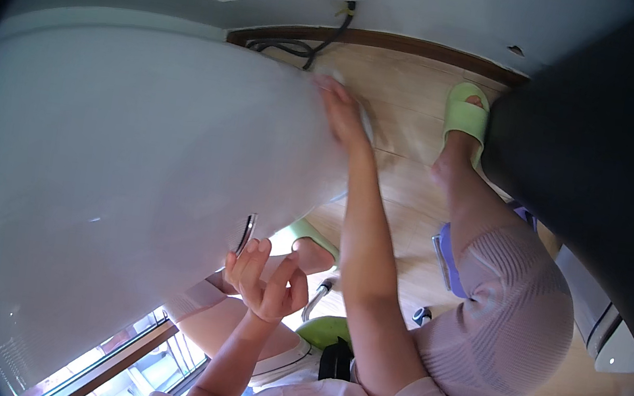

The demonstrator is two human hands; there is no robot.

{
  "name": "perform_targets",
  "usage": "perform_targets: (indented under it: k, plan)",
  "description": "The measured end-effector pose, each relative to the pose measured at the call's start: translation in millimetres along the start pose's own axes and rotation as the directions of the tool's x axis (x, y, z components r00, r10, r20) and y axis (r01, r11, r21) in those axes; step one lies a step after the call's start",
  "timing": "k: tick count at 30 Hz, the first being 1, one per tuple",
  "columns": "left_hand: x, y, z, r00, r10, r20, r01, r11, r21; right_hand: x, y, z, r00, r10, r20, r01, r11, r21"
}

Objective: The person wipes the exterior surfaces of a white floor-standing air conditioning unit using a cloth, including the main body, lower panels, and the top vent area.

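Observation:
A large, glossy white panel (119, 148), apparently the side or door of an appliance, fills the left of the view. My right hand (341, 108) lies along its far right edge, slightly blurred. White cloth-like material (369, 125) shows beside that hand and past its fingertips, mostly hidden beneath the palm. Close to my body, my left hand (268, 280) is raised with its fingers loosely curled and apart, nothing between them. Just beyond its fingertips, a narrow metal-trimmed strip (247, 234) runs along the panel; whether they touch, I cannot tell.
Black cable (283, 46) coils by the wall's brown baseboard (421, 46). A large dark surface (596, 175) rises on the right. My feet wear green slippers (466, 112) on a wood-look floor (401, 176). Beneath me is a green seat (326, 330); a purple item (451, 264) is near my right knee.

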State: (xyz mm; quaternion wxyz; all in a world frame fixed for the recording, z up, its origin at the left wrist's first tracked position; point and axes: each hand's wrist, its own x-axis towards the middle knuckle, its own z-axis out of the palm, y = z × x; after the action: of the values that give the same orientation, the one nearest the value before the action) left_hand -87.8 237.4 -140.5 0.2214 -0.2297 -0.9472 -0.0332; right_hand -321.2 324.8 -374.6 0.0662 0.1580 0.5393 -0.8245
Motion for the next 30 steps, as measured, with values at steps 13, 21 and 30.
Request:
perform_targets:
  k: [13,21,30]
  plan:
    - [150.0,-14.5,-67.9,0.966,0.08,-0.248,-0.077,0.997,0.021,-148.3,-262.4,111.1,0.677,-0.735,0.027,0.731,0.677,0.087]
    - [218.7,8.9,-41.9,0.964,-0.062,0.26,0.001,0.974,0.227,-64.1,-169.1,67.8,0.855,-0.505,0.115,0.516,0.851,-0.098]
    - [219.6,7.9,-3.3,0.887,0.063,0.457,-0.119,0.988,0.095,52.9,55.7,-39.5,0.927,0.365,-0.082,-0.37,0.865,-0.339]
